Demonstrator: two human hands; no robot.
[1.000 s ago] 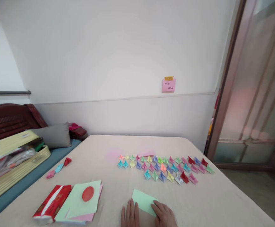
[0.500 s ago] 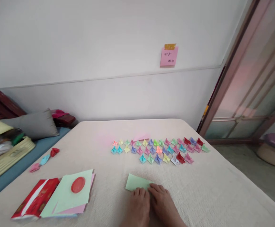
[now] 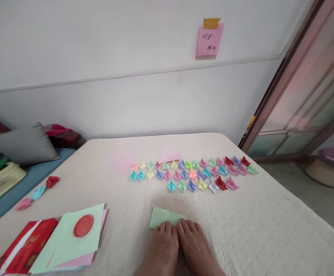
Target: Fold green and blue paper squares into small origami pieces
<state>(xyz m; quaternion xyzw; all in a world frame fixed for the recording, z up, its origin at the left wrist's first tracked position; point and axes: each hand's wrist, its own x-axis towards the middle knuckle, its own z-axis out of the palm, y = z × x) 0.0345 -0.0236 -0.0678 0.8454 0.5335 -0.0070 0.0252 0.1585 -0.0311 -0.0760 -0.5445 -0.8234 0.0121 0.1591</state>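
Observation:
A folded light green paper (image 3: 167, 215) lies flat on the cream-covered table near its front. My left hand (image 3: 163, 243) presses on the paper's near edge, fingers together. Beside it, touching it, my right hand (image 3: 194, 239) rests on the paper's right part, its fingers also together. Both thumbs are hidden. Beyond the hands, several small folded paper pieces in many colours (image 3: 184, 174) stand in three rows. To the left, a stack of green and pink sheets (image 3: 69, 239) has a round red disc (image 3: 83, 225) on top.
A red packet (image 3: 25, 245) lies left of the sheets, with red, blue and pink items (image 3: 38, 192) behind it. A pink note (image 3: 209, 40) is taped to the wall. A grey cushion (image 3: 25, 143) is at left; a lidded tub (image 3: 332, 166) stands at right.
The view has tilted down and shifted slightly. My right hand has moved from an angled position to lie alongside my left hand, and more of the green paper's right end shows.

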